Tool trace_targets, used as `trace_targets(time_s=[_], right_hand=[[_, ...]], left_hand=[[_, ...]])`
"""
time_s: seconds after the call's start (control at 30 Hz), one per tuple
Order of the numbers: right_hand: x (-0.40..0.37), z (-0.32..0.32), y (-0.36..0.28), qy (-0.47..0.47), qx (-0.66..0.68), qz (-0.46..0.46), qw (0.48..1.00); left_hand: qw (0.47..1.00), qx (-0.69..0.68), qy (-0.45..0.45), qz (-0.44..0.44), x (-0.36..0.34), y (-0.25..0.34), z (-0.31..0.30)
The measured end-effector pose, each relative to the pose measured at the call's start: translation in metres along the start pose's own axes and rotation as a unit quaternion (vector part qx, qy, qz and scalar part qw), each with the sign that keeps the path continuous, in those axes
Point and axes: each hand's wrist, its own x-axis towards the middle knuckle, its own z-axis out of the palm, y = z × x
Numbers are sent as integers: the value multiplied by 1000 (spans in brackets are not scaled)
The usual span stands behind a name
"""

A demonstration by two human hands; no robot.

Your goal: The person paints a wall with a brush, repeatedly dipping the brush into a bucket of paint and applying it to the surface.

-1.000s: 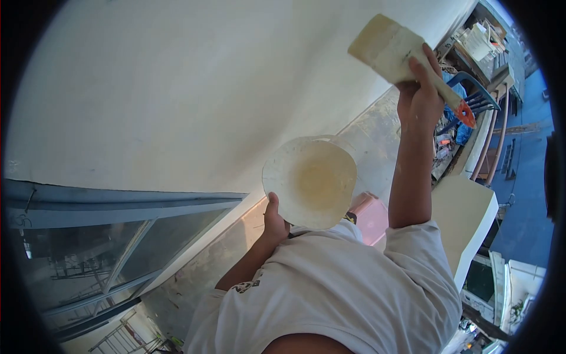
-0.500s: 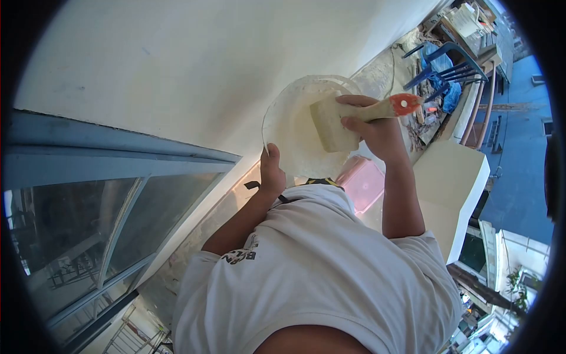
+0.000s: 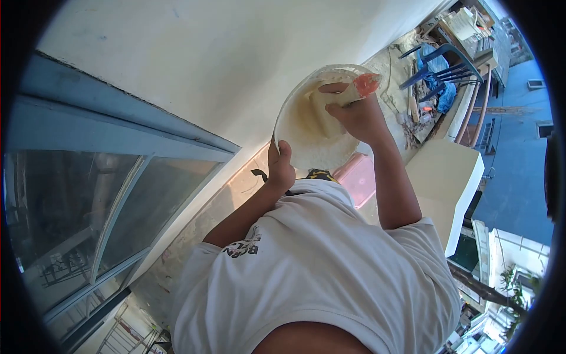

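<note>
My left hand (image 3: 282, 166) grips the near-left rim of a whitish bucket (image 3: 290, 127), thumb on the inside of the wall. The bucket is tipped so that its pale, cream-coloured inside faces me. In my right hand (image 3: 358, 121) is a wide paintbrush (image 3: 367, 85) with a worn red handle end. Its thick, pale bristle head is down inside the bucket, close to the far inner wall. My right fingers are wrapped round the base of the handle and partly hide it.
A pale wall (image 3: 194, 76) rises at the left above a blue-framed window (image 3: 118, 194). Below the bucket shows a pink container (image 3: 358, 180). A blue plastic chair (image 3: 451, 68) stands among debris at upper right, near a cream ledge (image 3: 439, 183).
My right hand has moved left and lowered the paintbrush deeper into the bucket. The bucket has shifted slightly right and tilts more, with my left hand still on its rim.
</note>
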Motion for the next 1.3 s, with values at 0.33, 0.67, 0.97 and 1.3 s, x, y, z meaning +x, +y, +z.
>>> trace_targets(time_s=[0.33,0.67,0.97,1.3], right_hand=[[-14,9,-3,-3,15,9,1000],[-73,6,24,15,48,-215,975],[-84,36,94,148,563,109,806],[61,30,67,313,630,-2,711]], left_hand=[[1000,-14,21,3,-10,2,-3],[982,-134,9,-133,-2,13,-11],[949,-147,95,-264,-1,9,-27],[946,-142,71,-282,-19,2,-40]])
